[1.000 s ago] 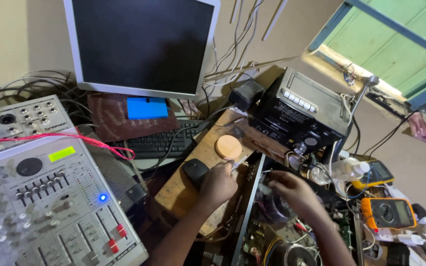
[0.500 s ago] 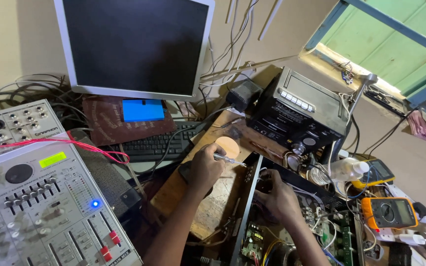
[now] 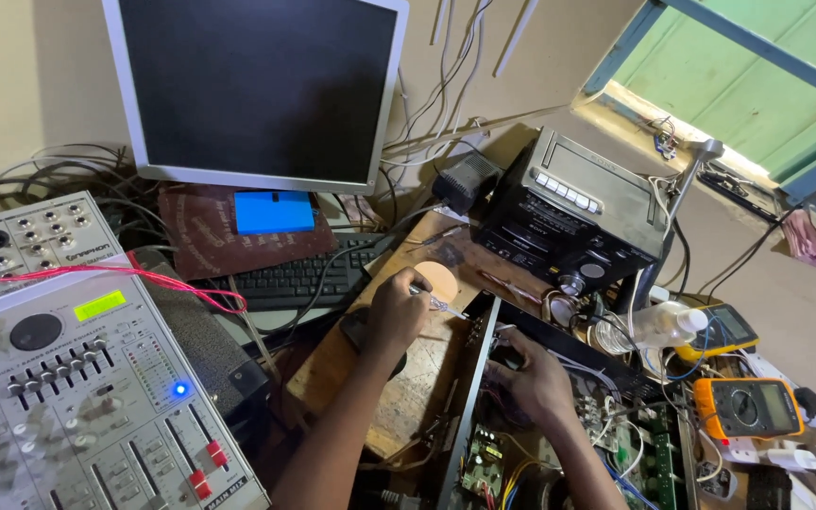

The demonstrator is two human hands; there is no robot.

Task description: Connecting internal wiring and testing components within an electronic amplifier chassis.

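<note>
My left hand is closed around a thin metal tool whose tip points right, toward the edge of an open electronics chassis. It hovers over a wooden board, beside a round tan disc. My right hand reaches down into the chassis among wires and circuit boards. Its fingers are curled and partly hidden, so whether they grip anything cannot be made out.
An audio mixer with a lit blue lamp fills the lower left. A dark monitor and black keyboard sit behind. A black stereo unit stands at the right, with two orange multimeters and a clear bottle.
My left hand moved up off the black object on the board and now holds the thin tool near the tan disc. My right hand dropped lower into the chassis.
</note>
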